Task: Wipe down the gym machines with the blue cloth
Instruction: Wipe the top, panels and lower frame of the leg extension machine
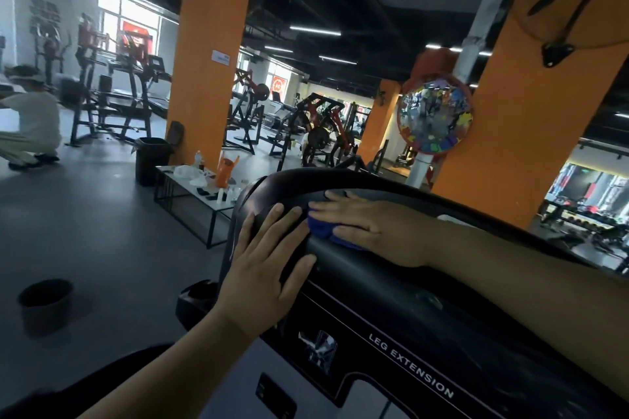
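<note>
The right hand (367,228) lies flat with straight fingers and presses the blue cloth (321,227) on the top edge of the black machine (425,309). The left hand (269,269) lies flat on the machine too, fingers spread, just beside the cloth.

Dim gym; window (136,15) glare at left, ceiling strip-lights (315,31), blurred, bowed edges.

A deep blue cloth (320,226) is seen against the glossy black plastic machine cover (360,277), which is lettered in white. The square pillars (209,44) are painted orange; the floor (102,231) is grey.
</note>
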